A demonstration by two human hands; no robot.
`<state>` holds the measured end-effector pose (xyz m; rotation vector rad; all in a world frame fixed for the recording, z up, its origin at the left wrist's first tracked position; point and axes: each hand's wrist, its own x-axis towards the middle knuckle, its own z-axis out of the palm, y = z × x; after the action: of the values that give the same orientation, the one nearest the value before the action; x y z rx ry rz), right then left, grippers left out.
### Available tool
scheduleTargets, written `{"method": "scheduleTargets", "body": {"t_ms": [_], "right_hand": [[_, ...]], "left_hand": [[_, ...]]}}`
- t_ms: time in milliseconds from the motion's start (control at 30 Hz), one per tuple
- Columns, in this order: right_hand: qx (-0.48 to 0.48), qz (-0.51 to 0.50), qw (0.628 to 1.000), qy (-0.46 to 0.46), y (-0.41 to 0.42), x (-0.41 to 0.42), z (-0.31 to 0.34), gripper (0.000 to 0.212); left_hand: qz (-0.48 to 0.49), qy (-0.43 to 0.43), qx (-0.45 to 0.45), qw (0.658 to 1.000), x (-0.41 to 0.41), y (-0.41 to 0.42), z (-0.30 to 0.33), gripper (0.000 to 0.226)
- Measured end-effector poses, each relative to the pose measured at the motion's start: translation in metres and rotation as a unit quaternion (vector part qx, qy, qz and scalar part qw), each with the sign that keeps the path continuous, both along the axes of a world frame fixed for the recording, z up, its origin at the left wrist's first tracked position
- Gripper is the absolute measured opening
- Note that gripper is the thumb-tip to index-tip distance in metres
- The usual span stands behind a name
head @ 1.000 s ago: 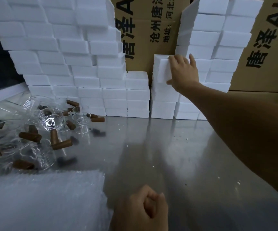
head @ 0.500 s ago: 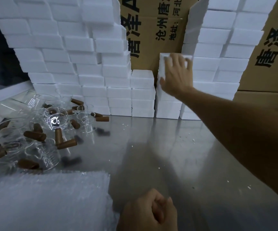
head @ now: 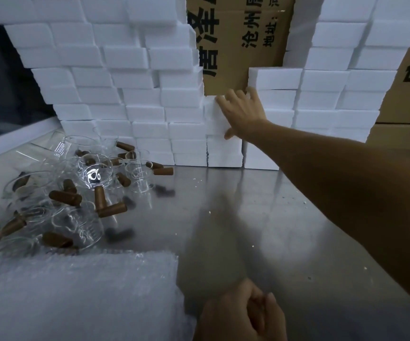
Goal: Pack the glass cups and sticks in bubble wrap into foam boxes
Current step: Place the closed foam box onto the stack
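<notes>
The right arm is stretched far forward across the steel table (head: 260, 230), and the right hand (head: 242, 114) lies spread over a white foam box (head: 215, 119) in the short stack at the back — fingers straight along the box's top edge, thumb pointing down across its front face. It grips the box from the front and top; whether the box has left the stack I cannot tell.

The left hand (head: 241, 316) sits close to the body at the near edge of the table, fingers curled into a loose fist with the thumb across them, holding nothing that shows.

The foam boxes are plain white blocks, all alike, stacked like bricks. A tall wall of them (head: 115, 77) rises to the left of the reaching hand, and another stack (head: 342, 94) stands just to its right, higher than the hand. Between and behind the stacks are brown cardboard cartons (head: 238, 45) with large black printed characters.

Well to the left of the right arm, a jumble of clear glass cups (head: 95, 173) lies on the table, some upright, some on their sides, mixed with short brown sticks (head: 111, 209) — several sticks rest against or between the cups, and a few seem to sit inside them, though the glass makes that hard to judge. Just left of the fist, a thick pile of bubble wrap (head: 76, 296) covers the near corner, touching the closest cups.
</notes>
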<state>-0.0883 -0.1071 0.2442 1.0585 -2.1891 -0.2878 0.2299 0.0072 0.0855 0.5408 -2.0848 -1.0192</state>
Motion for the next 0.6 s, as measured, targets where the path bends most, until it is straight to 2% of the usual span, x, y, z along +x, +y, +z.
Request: {"method": "scheduleTargets", "body": {"t_ms": [100,200,333,500,600], "right_hand": [[-0.03,0.017,0.999,0.014,0.0,0.0,0.013,0.083],[-0.031,0.008,0.999,0.008,-0.001,0.004,0.016,0.082],[-0.05,-0.003,0.999,0.013,0.0,0.009,0.006,0.076],[-0.118,0.006,0.992,0.034,0.012,0.028,-0.003,0.078],[-0.152,0.022,0.988,0.029,0.038,0.05,-0.009,0.085]], "left_hand": [[0.007,-0.035,0.028,0.999,0.003,0.002,0.003,0.036],[0.009,-0.055,0.033,0.998,0.003,0.001,0.007,0.025],[0.007,-0.071,0.035,0.997,0.002,0.001,0.011,0.028],[0.017,-0.064,0.039,0.997,0.0,0.002,0.015,0.028],[-0.003,-0.058,0.064,0.996,0.001,0.001,0.017,0.017]]}}
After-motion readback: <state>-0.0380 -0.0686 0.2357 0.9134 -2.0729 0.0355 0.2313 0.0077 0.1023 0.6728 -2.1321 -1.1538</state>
